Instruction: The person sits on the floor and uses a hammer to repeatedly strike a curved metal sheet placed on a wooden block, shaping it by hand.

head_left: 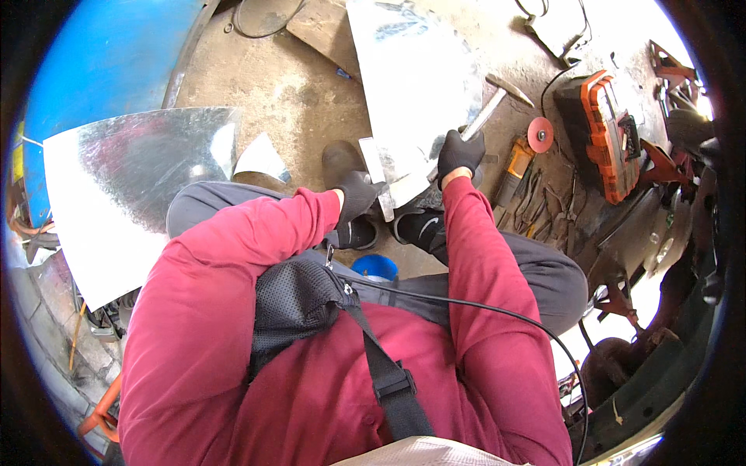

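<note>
My right hand [460, 155], in a black glove, is closed around the handle of a hammer [488, 110]. The hammer's narrow head points away to the upper right, over the floor beside a large shiny metal sheet [416, 74]. In another black glove, my left hand [358, 194] grips a narrow metal strip [377, 177] at the sheet's near end, between my feet. What lies beneath the strip is partly hidden. Left of my left hand are a small cut piece of sheet metal [263, 158] and a broad metal sheet [148, 175] that reaches under my left knee.
An angle grinder [517, 159] with a red disc lies right of my right hand, near several hand tools [544, 206]. Beyond stands an orange and black toolbox [606, 136]. A blue container [374, 267] sits between my legs. A black cable [482, 305] crosses my right arm.
</note>
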A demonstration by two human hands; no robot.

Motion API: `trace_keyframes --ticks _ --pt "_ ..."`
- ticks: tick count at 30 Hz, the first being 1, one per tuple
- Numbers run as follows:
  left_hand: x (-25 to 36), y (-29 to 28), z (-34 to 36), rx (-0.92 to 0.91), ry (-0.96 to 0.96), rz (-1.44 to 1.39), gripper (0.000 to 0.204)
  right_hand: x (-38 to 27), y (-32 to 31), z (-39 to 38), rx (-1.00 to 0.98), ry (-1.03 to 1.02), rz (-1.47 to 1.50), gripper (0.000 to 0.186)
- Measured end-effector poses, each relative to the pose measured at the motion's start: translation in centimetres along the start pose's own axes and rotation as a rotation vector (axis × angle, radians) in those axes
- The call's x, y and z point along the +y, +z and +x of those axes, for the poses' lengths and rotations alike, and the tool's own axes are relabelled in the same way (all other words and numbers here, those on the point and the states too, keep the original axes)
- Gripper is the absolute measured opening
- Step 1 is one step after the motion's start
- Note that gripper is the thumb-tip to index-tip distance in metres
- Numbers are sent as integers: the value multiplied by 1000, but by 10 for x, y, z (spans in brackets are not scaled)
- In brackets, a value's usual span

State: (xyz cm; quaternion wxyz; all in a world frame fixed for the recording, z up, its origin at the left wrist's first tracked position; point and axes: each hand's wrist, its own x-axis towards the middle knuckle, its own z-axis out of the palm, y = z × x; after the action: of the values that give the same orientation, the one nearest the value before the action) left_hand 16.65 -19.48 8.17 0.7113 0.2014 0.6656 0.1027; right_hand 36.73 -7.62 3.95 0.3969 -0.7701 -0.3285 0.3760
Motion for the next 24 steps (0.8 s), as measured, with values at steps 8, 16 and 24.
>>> trace_keyframes --ticks 8,16,24 --pt "26 -23 53 15 218 115 28 -21 80 60 -270 -148 -92 24" --pt "80 -39 103 56 -53 89 30 -57 96 145 -541 -303 -256 25" --pt "119 -106 116 230 266 119 35 -133 -19 150 -721 -373 -695 29"
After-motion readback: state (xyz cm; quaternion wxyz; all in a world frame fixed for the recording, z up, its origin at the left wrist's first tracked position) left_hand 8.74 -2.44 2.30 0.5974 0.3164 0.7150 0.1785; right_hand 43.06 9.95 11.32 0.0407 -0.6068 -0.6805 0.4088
